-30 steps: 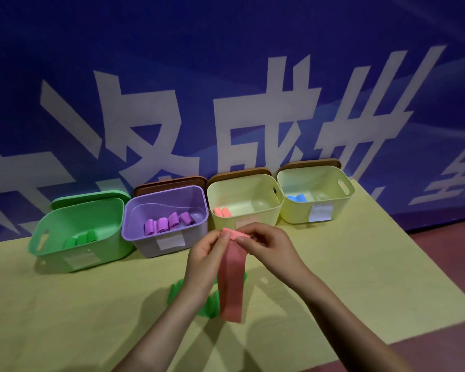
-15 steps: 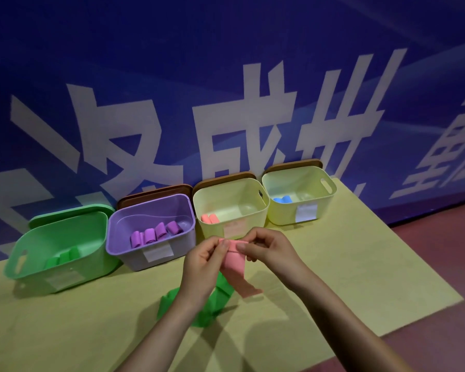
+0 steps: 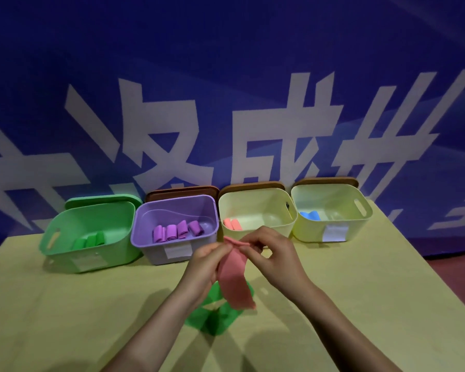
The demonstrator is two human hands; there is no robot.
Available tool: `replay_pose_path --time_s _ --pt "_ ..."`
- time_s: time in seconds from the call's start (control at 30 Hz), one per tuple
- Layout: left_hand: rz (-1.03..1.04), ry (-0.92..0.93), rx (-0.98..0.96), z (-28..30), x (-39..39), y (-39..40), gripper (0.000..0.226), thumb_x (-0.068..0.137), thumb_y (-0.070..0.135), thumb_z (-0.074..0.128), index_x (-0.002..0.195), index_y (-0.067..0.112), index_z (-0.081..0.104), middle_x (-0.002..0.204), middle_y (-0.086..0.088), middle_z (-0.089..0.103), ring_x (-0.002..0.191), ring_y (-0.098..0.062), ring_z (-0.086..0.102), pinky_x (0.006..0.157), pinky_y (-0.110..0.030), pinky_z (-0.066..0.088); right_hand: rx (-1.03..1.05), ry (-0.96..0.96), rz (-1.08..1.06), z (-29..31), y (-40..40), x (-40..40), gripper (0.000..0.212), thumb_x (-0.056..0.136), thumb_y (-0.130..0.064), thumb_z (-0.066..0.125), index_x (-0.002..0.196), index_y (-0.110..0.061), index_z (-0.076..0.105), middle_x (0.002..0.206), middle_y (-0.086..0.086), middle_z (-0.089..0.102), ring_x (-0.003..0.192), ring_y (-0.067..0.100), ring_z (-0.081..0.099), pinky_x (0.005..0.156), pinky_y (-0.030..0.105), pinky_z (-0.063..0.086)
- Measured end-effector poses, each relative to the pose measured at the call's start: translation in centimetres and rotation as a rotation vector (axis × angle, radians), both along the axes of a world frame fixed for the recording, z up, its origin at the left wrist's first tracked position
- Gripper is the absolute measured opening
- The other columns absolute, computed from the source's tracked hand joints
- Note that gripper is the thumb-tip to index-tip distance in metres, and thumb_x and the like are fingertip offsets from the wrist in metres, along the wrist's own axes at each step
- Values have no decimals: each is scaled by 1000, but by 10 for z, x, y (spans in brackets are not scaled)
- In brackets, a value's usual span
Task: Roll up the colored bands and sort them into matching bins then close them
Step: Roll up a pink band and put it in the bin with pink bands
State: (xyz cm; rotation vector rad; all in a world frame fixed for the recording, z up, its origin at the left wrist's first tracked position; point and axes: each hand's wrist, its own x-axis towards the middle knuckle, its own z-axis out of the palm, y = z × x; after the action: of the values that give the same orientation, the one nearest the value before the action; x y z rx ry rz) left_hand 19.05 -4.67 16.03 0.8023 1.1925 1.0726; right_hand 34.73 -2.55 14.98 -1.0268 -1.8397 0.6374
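A pink band (image 3: 235, 277) hangs in the air above the table. My left hand (image 3: 206, 267) and my right hand (image 3: 271, 257) both pinch its top end, which looks folded over. Its free tail dangles over a loose green band (image 3: 212, 316) lying on the table. Four open bins stand in a row behind: a green bin (image 3: 65, 253) with green rolls, a purple bin (image 3: 148, 251) with several purple rolls, a yellow bin (image 3: 255, 205) with pink rolls (image 3: 232, 224), and a second yellow bin (image 3: 360, 226) with a blue roll (image 3: 309, 215).
Lids lean behind the bins against the blue wall: a green lid (image 3: 102, 201) and three brown lids (image 3: 181, 189). The yellow-green table (image 3: 65, 318) ends at its right edge, with reddish floor (image 3: 459, 272) beyond.
The camera view shifted. The pink band's hanging tail has become shorter as its top end is turned between both hands, and the hands sit a little lower over the table.
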Motion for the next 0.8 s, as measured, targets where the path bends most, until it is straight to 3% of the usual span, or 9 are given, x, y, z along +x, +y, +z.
replay_pose_path --time_s 0.1,0.17,0.3,0.47,0.53,0.6,0.7,0.8 --pt "26 -43 -43 -6 -2 -2 20 94 6 48 91 1 67 83 -15 66 77 -20 60 68 -29 46 160 -146 46 -4 -1 2 13 87 -22 64 91 -12 72 80 -2 61 75 10 56 65 26 47" --pt "29 -105 -72 -9 -3 -3 20 93 6 45 94 -1 64 87 -19 61 78 -22 56 67 -30 44 243 -219 60 -7 -3 5 16 88 -22 63 91 -11 73 81 0 62 78 14 57 68 25 47" --pt "-31 -78 -40 -14 1 -10 19 93 14 52 88 3 67 84 -13 66 77 -18 61 66 -27 48 267 -312 125 -8 -6 15 16 90 -22 62 94 -10 73 85 1 62 81 16 58 70 29 48" --pt "-40 12 66 -11 6 -19 18 94 12 52 95 4 69 85 -8 73 79 -17 66 72 -26 51 -32 -101 133 -2 -18 22 19 88 -23 64 104 -20 73 92 -5 62 87 9 61 76 22 48" --pt "-53 121 138 -10 7 -20 19 95 14 53 94 9 71 91 -9 74 86 -20 66 80 -33 49 -191 24 58 -2 -22 17 21 86 -22 69 107 -20 70 89 -4 65 83 7 62 74 20 48" --pt "-75 197 216 -8 10 -22 20 96 13 52 95 9 72 96 -6 74 93 -18 68 85 -30 50 -357 145 -5 -2 -25 12 21 83 -21 74 104 -21 69 82 -4 66 74 4 59 70 20 47" --pt "-59 329 303 -9 17 -25 19 95 11 54 93 9 72 90 -5 74 86 -16 68 76 -24 49 -410 212 -72 -5 -31 8 4 82 -18 75 82 -19 70 73 0 68 66 4 57 64 22 46" --pt "-34 448 377 -15 22 -26 19 93 22 58 88 7 68 79 -13 68 73 -24 62 63 -28 43 -369 233 -112 -7 -39 9 13 84 -14 71 73 -16 66 63 -5 62 60 2 51 58 19 40"
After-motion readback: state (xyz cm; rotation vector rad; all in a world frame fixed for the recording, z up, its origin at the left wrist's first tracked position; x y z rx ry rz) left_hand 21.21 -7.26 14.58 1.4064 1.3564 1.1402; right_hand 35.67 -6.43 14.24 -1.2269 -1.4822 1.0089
